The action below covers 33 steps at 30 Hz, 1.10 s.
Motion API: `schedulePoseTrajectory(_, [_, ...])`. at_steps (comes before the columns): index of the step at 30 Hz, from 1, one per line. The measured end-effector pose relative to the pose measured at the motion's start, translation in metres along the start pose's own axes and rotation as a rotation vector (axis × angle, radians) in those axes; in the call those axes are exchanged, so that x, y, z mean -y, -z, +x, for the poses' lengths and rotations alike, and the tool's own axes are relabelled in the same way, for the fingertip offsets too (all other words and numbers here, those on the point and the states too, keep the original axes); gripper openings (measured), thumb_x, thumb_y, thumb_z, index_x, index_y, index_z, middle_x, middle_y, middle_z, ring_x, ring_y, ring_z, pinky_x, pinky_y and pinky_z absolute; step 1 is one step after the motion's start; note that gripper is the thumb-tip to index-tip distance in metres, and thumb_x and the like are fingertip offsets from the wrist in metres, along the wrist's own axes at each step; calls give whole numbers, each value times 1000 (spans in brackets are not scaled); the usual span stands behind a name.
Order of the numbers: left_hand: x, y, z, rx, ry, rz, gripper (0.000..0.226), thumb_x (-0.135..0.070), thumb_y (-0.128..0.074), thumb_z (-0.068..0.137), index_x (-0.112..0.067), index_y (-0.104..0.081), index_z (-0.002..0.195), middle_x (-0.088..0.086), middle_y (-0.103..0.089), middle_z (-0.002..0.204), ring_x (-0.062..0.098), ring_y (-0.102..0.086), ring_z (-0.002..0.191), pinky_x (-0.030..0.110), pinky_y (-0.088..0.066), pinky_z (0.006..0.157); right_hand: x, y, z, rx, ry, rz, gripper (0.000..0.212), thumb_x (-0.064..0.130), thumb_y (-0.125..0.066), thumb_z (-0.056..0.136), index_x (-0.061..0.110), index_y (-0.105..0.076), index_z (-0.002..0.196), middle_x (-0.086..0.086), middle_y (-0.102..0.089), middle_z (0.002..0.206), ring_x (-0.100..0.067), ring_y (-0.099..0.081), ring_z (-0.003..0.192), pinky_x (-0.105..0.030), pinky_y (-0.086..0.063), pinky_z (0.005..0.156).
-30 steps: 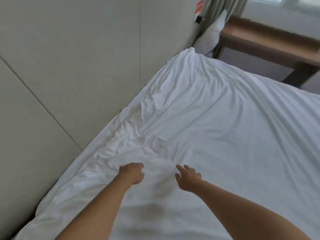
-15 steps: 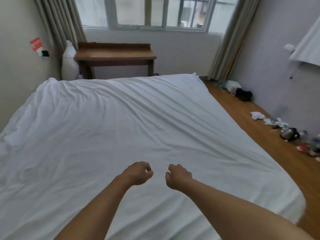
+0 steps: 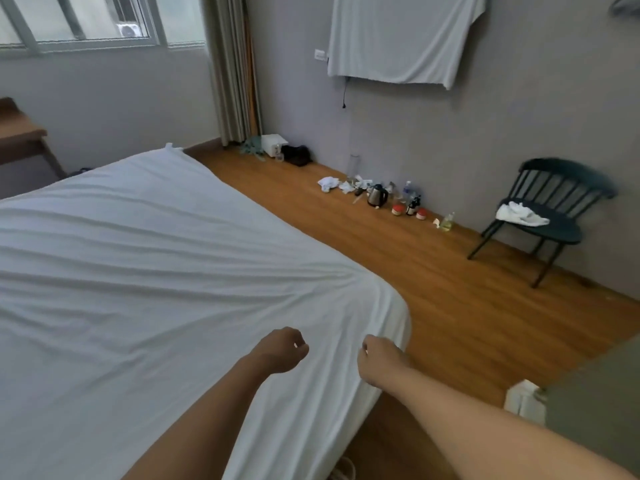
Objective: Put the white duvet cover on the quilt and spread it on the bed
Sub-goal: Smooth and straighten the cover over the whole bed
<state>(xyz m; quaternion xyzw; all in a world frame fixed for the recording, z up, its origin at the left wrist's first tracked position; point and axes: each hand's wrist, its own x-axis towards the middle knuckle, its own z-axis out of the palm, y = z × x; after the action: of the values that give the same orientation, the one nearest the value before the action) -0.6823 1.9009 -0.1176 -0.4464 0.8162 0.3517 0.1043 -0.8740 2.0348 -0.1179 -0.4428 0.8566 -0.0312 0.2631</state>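
Observation:
The white duvet cover (image 3: 145,271) lies spread across the bed with long shallow wrinkles, and its near right corner hangs over the bed's edge. My left hand (image 3: 282,349) hovers over that corner, fingers loosely curled with nothing in them. A short way to its right, my right hand (image 3: 379,362) is held above the bed's edge, also curled and holding nothing. The quilt itself is hidden under the white fabric.
Wooden floor (image 3: 450,299) runs along the bed's right side. A dark chair (image 3: 547,216) with a white cloth stands by the wall. A kettle (image 3: 376,195), bottles and jars line the wall. A wooden desk (image 3: 20,136) is at far left; a white box (image 3: 524,400) is near my right arm.
My view has swung from the wall side of the bed across to its right corner. Both hands have lifted off the fabric and curled loosely.

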Motion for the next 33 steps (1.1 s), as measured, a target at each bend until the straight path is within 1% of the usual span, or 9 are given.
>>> schedulePoseTrajectory(4, [-47, 7, 66, 6, -26, 49, 33, -42, -52, 99, -22, -67, 120, -2, -66, 125, 17, -63, 111, 30, -49, 90, -39, 35, 62, -3, 8, -22, 27, 35, -35, 103, 24, -44, 80, 3, -52, 88, -17, -52, 73, -32, -37, 62])
schedulePoseTrajectory(7, [-69, 28, 116, -35, -17, 49, 34, -41, -51, 99, -20, -68, 120, -1, -65, 127, 19, -61, 116, 30, -47, 91, -38, 69, 128, -38, 59, -38, 27, 30, -35, 101, 22, -45, 78, 4, -54, 83, -17, -51, 69, -31, -35, 57])
schedulePoseTrajectory(11, [-94, 74, 181, -108, 42, 40, 33, -36, -48, 98, -10, -68, 103, 5, -68, 112, 28, -64, 108, 38, -53, 91, -18, 116, 216, -40, 161, -34, 28, 27, -38, 97, 23, -40, 70, 5, -51, 75, -16, -49, 66, -32, -37, 59])
schedulePoseTrajectory(15, [-129, 109, 239, -151, 99, 9, 35, -36, -48, 97, -10, -69, 108, 8, -70, 113, 26, -65, 103, 39, -55, 90, -12, 163, 284, -21, 244, -33, 28, 27, -41, 95, 22, -41, 68, 0, -61, 82, -20, -55, 72, -35, -44, 63])
schedulePoseTrajectory(20, [-187, 123, 306, -180, 165, -26, 36, -40, -49, 98, -14, -68, 115, 2, -69, 118, 22, -65, 106, 39, -55, 92, -39, 214, 368, 22, 313, 3, 26, 29, -42, 95, 18, -46, 71, 3, -56, 76, -13, -47, 62, -30, -35, 55])
schedulePoseTrajectory(25, [-244, 120, 375, -257, 237, -55, 35, -41, -47, 102, -15, -66, 116, 0, -68, 120, 21, -64, 107, 37, -54, 91, -77, 253, 464, 127, 456, -217, 28, 31, -42, 100, 22, -44, 74, 2, -52, 86, -17, -52, 73, -29, -32, 54])
schedulePoseTrajectory(28, [-285, 120, 416, -284, 282, -102, 33, -36, -46, 103, -15, -66, 117, 2, -69, 120, 20, -64, 107, 33, -52, 90, -98, 286, 522, 188, 539, -270, 31, 34, -40, 102, 27, -35, 71, 0, -52, 96, -22, -55, 84, -31, -38, 60])
schedulePoseTrajectory(30, [-310, 120, 444, -317, 330, -161, 33, -36, -46, 102, -15, -68, 113, 3, -71, 115, 20, -65, 102, 35, -54, 89, -112, 314, 555, 211, 602, -312, 31, 35, -39, 103, 28, -35, 73, -1, -53, 103, -22, -55, 88, -34, -46, 75])
schedulePoseTrajectory(33, [-343, 122, 473, -336, 411, -265, 33, -38, -49, 98, -17, -70, 110, 0, -71, 109, 21, -66, 102, 36, -54, 91, -131, 355, 595, 245, 632, -310, 31, 38, -40, 101, 29, -34, 72, 3, -53, 103, -19, -53, 90, -34, -45, 81])
